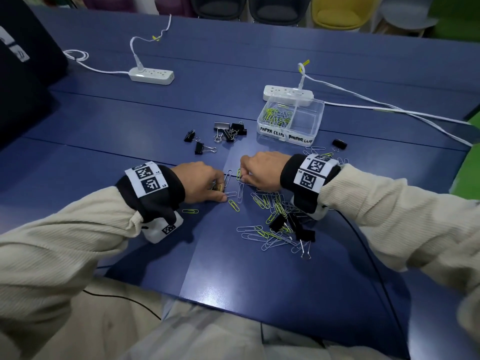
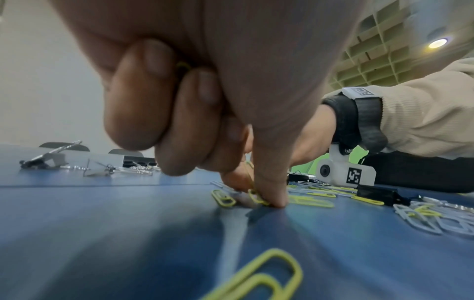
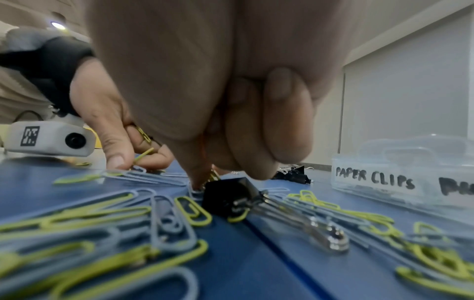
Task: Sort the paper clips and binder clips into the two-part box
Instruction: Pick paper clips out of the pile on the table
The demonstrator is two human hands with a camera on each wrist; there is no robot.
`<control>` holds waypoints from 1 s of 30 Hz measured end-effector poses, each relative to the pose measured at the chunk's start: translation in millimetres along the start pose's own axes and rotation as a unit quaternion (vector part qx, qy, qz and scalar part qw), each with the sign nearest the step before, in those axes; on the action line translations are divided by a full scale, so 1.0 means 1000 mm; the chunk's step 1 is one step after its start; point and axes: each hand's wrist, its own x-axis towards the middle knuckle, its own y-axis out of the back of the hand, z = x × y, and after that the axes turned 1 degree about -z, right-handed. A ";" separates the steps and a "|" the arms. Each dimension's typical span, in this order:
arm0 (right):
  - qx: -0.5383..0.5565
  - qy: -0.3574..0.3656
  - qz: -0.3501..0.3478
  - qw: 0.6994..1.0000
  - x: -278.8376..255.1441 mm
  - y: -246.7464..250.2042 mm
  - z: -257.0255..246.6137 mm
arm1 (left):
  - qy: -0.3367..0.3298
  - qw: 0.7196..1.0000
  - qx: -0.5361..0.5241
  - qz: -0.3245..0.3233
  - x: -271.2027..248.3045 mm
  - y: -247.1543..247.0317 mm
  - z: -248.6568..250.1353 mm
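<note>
My left hand (image 1: 220, 189) rests low on the blue table and grips several yellow paper clips (image 1: 218, 188). In the left wrist view its thumb and forefinger pinch another yellow clip (image 2: 256, 198) against the table, with one tucked in the curled fingers (image 2: 183, 66). My right hand (image 1: 242, 175) faces it, fingers curled, pinching a paper clip (image 3: 212, 176) at the table surface. The clear two-part box (image 1: 315, 118) stands beyond, its left part holding paper clips (image 1: 276, 116). A mixed pile of paper clips (image 1: 272, 203) and black binder clips (image 1: 279, 222) lies under my right wrist.
More binder clips (image 1: 228, 131) lie grouped left of the box, and one (image 1: 339, 144) sits right of it. Two white power strips (image 1: 152, 75) (image 1: 288, 93) with cables lie farther back. A black binder clip (image 3: 231, 196) sits just before my right fingers.
</note>
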 end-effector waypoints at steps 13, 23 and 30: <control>0.348 -0.105 0.105 0.926 0.013 0.062 0.059 | -0.007 0.976 -0.204 0.068 0.003 0.049 -0.012; 0.499 -0.309 0.084 0.805 0.065 0.068 0.141 | 0.059 0.949 -0.215 0.221 0.133 0.113 0.004; 0.521 -0.326 0.088 0.784 0.071 0.059 0.159 | 0.075 0.978 -0.130 0.143 0.194 0.098 0.038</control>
